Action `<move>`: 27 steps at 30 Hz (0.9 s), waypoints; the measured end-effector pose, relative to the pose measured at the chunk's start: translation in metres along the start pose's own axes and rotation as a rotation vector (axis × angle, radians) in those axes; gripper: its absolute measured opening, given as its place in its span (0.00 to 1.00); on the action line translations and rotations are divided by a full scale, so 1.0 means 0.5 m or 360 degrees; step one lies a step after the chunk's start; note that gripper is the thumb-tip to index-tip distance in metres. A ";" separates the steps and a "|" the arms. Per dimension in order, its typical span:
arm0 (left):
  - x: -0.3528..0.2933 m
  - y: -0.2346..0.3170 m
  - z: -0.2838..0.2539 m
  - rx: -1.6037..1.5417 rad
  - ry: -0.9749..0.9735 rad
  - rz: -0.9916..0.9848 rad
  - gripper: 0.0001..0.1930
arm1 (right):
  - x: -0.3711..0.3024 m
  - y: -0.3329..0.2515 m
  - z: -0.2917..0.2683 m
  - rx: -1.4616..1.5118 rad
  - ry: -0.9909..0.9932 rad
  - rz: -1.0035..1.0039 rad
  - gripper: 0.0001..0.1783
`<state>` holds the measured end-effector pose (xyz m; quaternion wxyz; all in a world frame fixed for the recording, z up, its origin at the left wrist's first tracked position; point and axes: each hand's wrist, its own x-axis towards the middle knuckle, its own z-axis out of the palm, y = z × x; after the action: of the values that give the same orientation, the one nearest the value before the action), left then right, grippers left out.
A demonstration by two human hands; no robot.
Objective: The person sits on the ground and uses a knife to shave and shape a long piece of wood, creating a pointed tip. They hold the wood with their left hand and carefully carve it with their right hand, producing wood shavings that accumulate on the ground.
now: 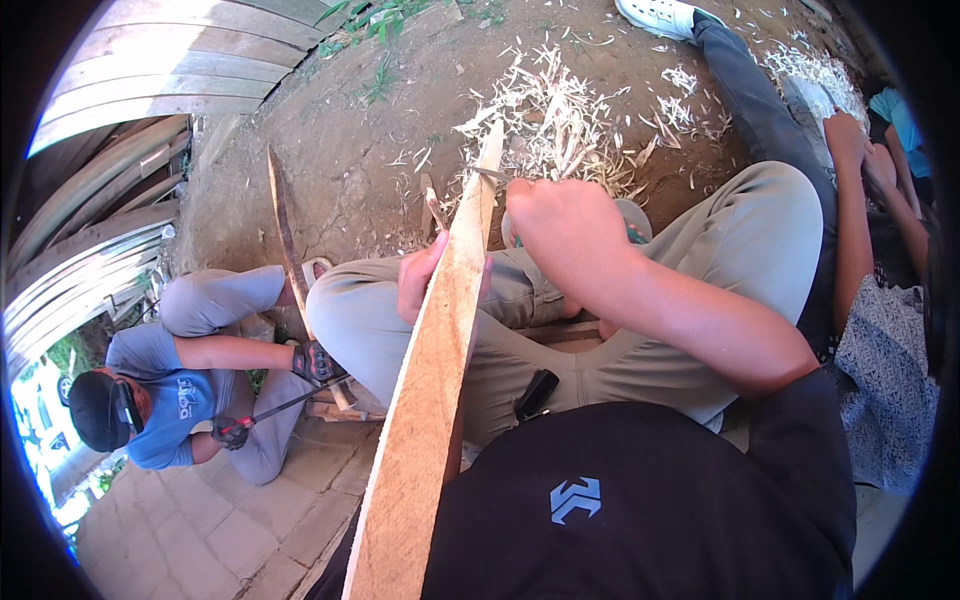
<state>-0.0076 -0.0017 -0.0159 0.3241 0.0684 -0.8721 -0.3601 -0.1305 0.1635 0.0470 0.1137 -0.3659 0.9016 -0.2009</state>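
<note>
A long, pale wooden stake (425,400) runs from the lower edge up between my knees, narrowing to a point at its far end. My left hand (415,280) is closed around its left side below the tapered part; some of the fingers are hidden behind the wood. In the fist of my right hand (550,220) is a knife, its handle covered by the fingers. The thin metal blade (490,174) lies across the stake just below the tip.
Wood shavings (560,130) are heaped on the dirt beyond the tip. To the left, a person in gloves (230,432) holds a long thin tool beside a dark stick (285,230). At right sits another person (885,340). Boards (100,190) are stacked far left.
</note>
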 end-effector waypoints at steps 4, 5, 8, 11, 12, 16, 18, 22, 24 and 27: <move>-0.008 -0.009 0.006 -0.0139 0.0041 -0.0133 0.29 | 0.006 0.011 0.027 -0.0005 -0.0028 0.0067 0.05; -0.013 -0.013 0.004 -0.0163 0.0054 -0.0185 0.29 | 0.009 0.015 0.032 -0.0005 -0.0034 0.0086 0.05; -0.020 -0.009 0.005 -0.0194 0.0113 -0.0252 0.29 | 0.009 0.014 0.019 -0.0005 0.0010 0.0065 0.05; -0.008 0.003 0.006 -0.0092 0.0064 -0.0172 0.28 | -0.004 -0.004 0.013 -0.0042 0.0030 0.0057 0.04; 0.002 0.003 0.013 -0.0048 -0.0004 -0.0145 0.27 | -0.003 0.006 0.025 -0.0022 0.0021 0.0114 0.04; -0.011 0.008 -0.002 -0.0187 0.0075 -0.0282 0.26 | 0.008 -0.008 0.030 -0.0002 0.0005 0.0102 0.04; -0.015 0.008 0.004 -0.0257 0.0101 -0.0320 0.26 | 0.009 -0.006 0.035 -0.0003 0.0011 0.0095 0.04; -0.016 -0.005 0.003 -0.0132 0.0028 -0.0263 0.25 | 0.017 -0.002 0.043 0.0010 0.0010 0.0131 0.05; -0.016 0.000 0.001 -0.0106 -0.0015 -0.0303 0.24 | 0.014 -0.001 0.048 0.0016 0.0019 0.0141 0.05; -0.004 0.024 0.009 -0.0276 -0.0026 -0.0538 0.22 | 0.012 0.015 0.063 0.0007 0.0064 0.0169 0.04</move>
<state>-0.0074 0.0103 -0.0112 0.2565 0.1828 -0.8165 -0.4839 -0.1285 0.1554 0.0154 0.1067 -0.3132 0.9214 -0.2038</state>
